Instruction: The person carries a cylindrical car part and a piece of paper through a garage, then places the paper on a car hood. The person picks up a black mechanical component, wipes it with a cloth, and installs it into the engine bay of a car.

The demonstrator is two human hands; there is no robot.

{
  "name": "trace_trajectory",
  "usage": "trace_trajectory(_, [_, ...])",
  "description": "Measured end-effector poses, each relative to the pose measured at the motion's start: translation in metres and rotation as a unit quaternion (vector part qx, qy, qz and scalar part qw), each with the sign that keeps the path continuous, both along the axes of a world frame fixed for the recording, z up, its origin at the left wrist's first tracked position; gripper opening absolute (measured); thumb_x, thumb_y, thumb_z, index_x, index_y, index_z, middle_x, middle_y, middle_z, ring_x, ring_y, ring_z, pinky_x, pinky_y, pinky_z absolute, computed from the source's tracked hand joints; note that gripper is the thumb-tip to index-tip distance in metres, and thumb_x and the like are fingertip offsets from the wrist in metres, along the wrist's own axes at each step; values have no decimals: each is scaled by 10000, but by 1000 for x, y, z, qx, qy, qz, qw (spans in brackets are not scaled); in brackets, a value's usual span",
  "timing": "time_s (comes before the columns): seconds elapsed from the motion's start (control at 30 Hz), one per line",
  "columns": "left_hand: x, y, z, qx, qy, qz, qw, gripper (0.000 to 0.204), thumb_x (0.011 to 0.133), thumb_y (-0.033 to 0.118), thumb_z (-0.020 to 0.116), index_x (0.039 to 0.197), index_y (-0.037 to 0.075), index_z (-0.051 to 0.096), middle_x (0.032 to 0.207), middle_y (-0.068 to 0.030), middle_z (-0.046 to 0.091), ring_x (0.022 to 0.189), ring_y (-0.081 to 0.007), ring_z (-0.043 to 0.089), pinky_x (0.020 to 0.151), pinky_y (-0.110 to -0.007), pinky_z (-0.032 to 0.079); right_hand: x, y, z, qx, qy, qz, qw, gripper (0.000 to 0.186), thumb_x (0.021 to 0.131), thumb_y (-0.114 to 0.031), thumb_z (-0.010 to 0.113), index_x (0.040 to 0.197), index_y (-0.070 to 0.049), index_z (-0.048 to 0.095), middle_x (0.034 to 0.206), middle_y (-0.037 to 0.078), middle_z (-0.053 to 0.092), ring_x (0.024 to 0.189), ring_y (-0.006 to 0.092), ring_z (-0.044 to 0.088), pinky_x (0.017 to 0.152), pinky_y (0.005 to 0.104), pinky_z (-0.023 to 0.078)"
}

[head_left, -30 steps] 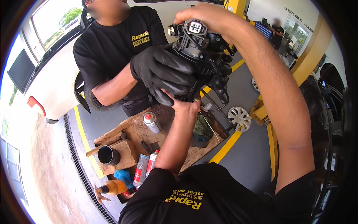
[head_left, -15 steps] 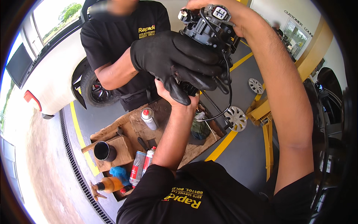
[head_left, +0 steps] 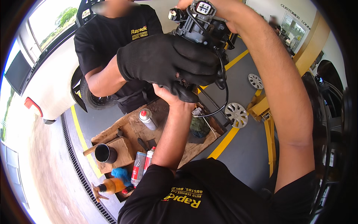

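A dark car part (head_left: 195,31) with ribbed housing, a white-and-grey electrical connector and a black cable is held up in front of me. My right hand (head_left: 223,12) grips it from its top right side, the fingers partly cut off by the frame. From below, my left hand (head_left: 167,96) closes round its lower end, mostly hidden behind a co-worker's black-gloved hand (head_left: 164,59). That glove lies across the middle of the part, fingers pointing right. The black cable (head_left: 226,87) loops down at the right side.
Below stands a wooden tray (head_left: 125,121) with a spray can (head_left: 148,118), a black cup (head_left: 105,152), more cans (head_left: 138,168), an orange spray bottle (head_left: 112,185) and a blue cloth (head_left: 121,174). The co-worker stands opposite, by a white vehicle (head_left: 54,78). Hubcaps (head_left: 236,115) and a yellow lift post (head_left: 270,142) are right.
The car part, both my hands and the gloved hand have shifted slightly up and left in view. The gloved fingers now lie closer together over the part. Both my hands keep their hold.
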State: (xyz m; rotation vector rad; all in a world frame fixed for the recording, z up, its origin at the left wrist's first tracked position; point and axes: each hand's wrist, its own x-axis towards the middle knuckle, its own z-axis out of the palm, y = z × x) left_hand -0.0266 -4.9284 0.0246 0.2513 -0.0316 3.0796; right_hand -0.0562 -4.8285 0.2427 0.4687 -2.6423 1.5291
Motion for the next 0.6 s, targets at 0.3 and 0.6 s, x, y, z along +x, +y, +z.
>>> trace_trajectory(0.3, [-2,20,-6,-45,-70,-29,996,626,886,635,502,1295,180,634,1210,-26,688,1151,-270,639,984,-487,528,13,15,-7,49,50,-6,998,231,869,-243,661,893,-50,785,828,60,722,651,154,623,622,340,482])
trace_trajectory(0.6, [3,13,-1,-16,-6,5,1000,611,954,540,416,1343,94,567,1324,-104,620,1247,-306,590,1091,-468,465,16,19,-4,-23,-63,-61,996,344,858,-329,702,1007,-23,749,902,121,742,714,206,697,656,382,531])
